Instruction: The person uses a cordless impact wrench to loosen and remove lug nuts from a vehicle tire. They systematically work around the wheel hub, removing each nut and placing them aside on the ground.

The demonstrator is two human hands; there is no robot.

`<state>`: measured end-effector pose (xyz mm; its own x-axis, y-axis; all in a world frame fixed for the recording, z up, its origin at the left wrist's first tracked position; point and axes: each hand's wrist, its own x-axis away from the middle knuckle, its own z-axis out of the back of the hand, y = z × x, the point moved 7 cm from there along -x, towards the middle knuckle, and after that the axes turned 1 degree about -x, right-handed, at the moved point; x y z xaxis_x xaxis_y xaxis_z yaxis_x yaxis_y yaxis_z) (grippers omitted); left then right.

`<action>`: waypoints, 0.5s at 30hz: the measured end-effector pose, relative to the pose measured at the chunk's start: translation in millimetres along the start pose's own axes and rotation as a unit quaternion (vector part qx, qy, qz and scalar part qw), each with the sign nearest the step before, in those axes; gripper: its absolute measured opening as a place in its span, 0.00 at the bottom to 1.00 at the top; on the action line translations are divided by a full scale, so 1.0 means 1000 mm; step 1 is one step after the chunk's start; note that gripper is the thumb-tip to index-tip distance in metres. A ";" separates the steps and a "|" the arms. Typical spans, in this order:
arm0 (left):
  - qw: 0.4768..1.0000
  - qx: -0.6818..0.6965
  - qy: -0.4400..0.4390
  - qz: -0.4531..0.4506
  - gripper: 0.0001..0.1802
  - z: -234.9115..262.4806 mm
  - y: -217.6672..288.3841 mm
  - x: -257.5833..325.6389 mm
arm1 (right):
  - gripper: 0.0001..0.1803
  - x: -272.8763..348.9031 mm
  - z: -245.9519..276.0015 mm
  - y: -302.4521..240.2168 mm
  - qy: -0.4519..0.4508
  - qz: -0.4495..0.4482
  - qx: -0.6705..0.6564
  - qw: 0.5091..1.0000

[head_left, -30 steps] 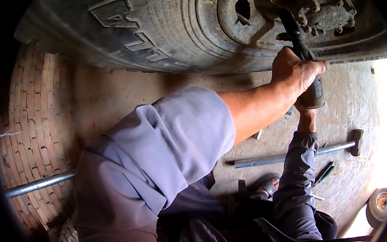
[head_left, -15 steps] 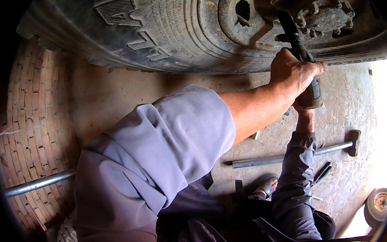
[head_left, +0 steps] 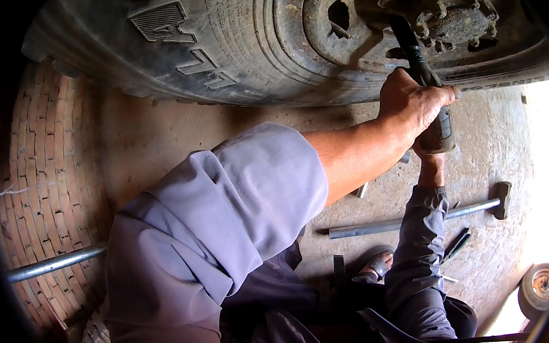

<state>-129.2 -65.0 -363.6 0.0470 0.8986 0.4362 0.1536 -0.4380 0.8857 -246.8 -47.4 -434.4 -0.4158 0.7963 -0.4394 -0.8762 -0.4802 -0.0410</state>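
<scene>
“Shifting a touch toward nine o'clock, the big wheel, which spans eleven to two, has slid across the view over the last half second; the power tool, the left hand and the right hand have slid along with it. It may be only the wearer's own movement.”

“Meaning what for the work?”

“Tool and wheel keep the same relation, so I'd judge the effort is carrying on, with no stage visibly finished.”

“And the materials, biggest first?”

“Thick black rubber with raised moulded lettering, then a rust-pitted steel rim, curved in stepped rings. The lilac-grey sleeve toward eight o'clock bunches in smooth folds. A long-handled hammer lies at four: pale metal handle, blocky brown head. At two sits the hub, crusted and tooth-edged. The tool is a dull, dark cylinder with a slim black shaft.”

“Where's the tool, and how is it held?”

“At two o'clock, shaft aimed toward eleven, into the shadow just beside the hub; I can't make out what the tip touches. The left hand wraps the body, thumb across it. The right hand is mostly hidden beneath, so I can't tell its grip.”
</scene>
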 end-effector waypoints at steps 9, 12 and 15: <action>1.000 -0.008 0.001 0.005 0.27 0.000 0.000 -0.001 | 0.23 -0.001 -0.007 0.004 -0.035 -0.009 0.004 0.999; 1.000 -0.017 0.006 0.001 0.28 0.001 -0.001 -0.001 | 0.23 0.000 -0.009 0.004 -0.043 -0.004 0.024 0.999; 1.000 0.019 -0.011 -0.011 0.27 -0.002 -0.002 -0.002 | 0.23 0.004 -0.013 0.005 -0.036 0.022 0.048 0.998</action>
<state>-131.8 -65.6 -365.9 0.0651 0.9085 0.4128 0.1918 -0.4173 0.8883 -249.9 -51.4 -447.9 -0.4670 0.8014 -0.3738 -0.8751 -0.4796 0.0650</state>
